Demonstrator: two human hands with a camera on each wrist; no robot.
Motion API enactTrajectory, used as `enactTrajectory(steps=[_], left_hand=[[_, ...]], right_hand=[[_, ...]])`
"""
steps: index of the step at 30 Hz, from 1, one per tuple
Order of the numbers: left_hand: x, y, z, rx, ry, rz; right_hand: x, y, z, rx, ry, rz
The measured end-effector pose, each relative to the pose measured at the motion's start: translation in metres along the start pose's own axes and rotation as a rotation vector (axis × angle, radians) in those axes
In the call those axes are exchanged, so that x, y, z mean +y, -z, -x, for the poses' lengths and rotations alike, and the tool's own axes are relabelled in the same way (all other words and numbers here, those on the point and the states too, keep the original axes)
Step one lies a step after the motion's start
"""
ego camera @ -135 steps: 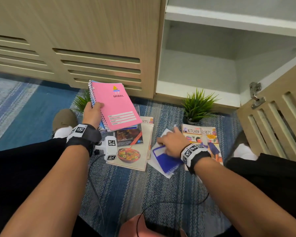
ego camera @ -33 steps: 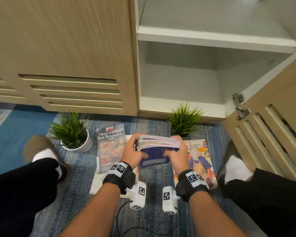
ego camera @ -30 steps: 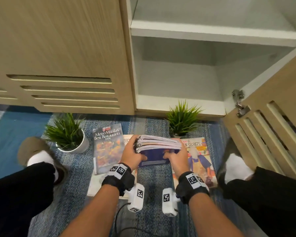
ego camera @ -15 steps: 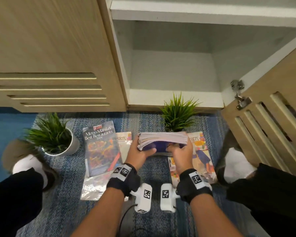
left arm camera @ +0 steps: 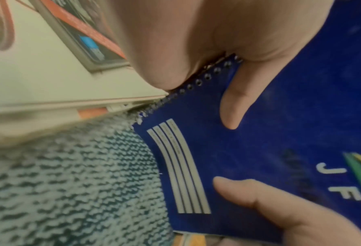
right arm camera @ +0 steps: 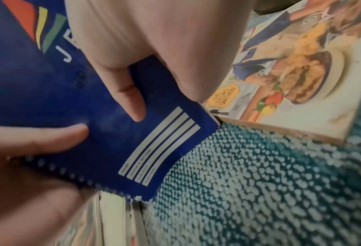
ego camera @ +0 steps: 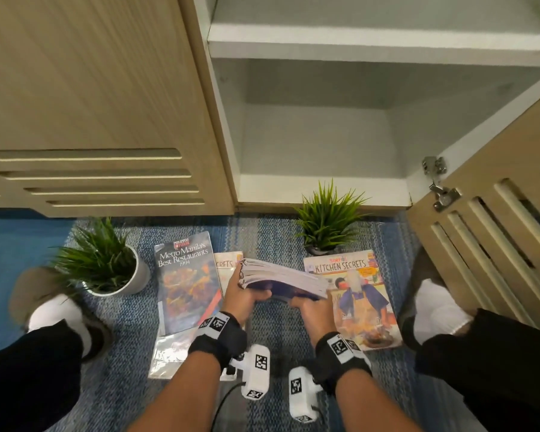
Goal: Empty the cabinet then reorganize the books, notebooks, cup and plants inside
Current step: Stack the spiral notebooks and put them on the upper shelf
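Note:
I hold a stack of spiral notebooks [ego camera: 282,280] on edge above the rug, its blue cover [left arm camera: 270,149] facing me. My left hand [ego camera: 247,299] grips the spiral end, thumb on the blue cover [right arm camera: 49,108]. My right hand [ego camera: 310,307] grips the other end, thumb on the cover. On the rug lie the Metro Manila's Best Restaurants book [ego camera: 186,282] and the Kitchen Secrets book [ego camera: 360,297]. A plant in a white pot [ego camera: 106,263] stands at the left, a second plant [ego camera: 329,218] in front of the open cabinet [ego camera: 318,132], whose shelves show nothing on them.
The cabinet's slatted door [ego camera: 493,232] stands open at the right. My feet in white socks [ego camera: 52,313] [ego camera: 434,310] flank the books. Another book [ego camera: 228,266] lies partly under the restaurant book. A closed slatted door [ego camera: 100,120] fills the left.
The pink notebook from the left hand and the blue one from the rug are now in one stack held by both hands. Over the last second the stack tilted, its right end lower.

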State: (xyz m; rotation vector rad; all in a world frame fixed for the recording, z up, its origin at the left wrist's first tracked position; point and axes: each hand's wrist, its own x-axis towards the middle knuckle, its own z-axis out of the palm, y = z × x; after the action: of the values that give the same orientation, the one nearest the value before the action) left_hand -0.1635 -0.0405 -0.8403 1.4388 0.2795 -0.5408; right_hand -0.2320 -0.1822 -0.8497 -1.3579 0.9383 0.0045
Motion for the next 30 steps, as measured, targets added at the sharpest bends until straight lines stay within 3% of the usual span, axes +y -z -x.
enactTrajectory(steps=[7,13,20,24,27,30], left_hand=[[-0.011,0.009,-0.006,0.046,0.013,-0.043],[-0.027,0.009,-0.006,0.081,-0.034,-0.129],[-0.05,0.015,-0.011,0.126,0.055,-0.211],[-0.052,0.02,-0.007,0.06,0.053,-0.252],[-0.021,0.017,-0.001,-0.006,-0.064,-0.21],[0.021,0.016,0.001,-0.12,-0.094,-0.054]], right_hand=[[-0.007,0.0,0.003,-0.026,0.125,0.081],[0.016,-0.01,0.004,-0.02,0.183,0.191],[0.025,-0.004,-0.001,-0.025,0.068,0.175],[0.022,0.006,-0.001,-0.09,0.038,0.243],[0.002,0.008,0.004,-0.12,0.118,0.285],[-0.031,0.003,0.016,-0.183,0.138,0.191]])
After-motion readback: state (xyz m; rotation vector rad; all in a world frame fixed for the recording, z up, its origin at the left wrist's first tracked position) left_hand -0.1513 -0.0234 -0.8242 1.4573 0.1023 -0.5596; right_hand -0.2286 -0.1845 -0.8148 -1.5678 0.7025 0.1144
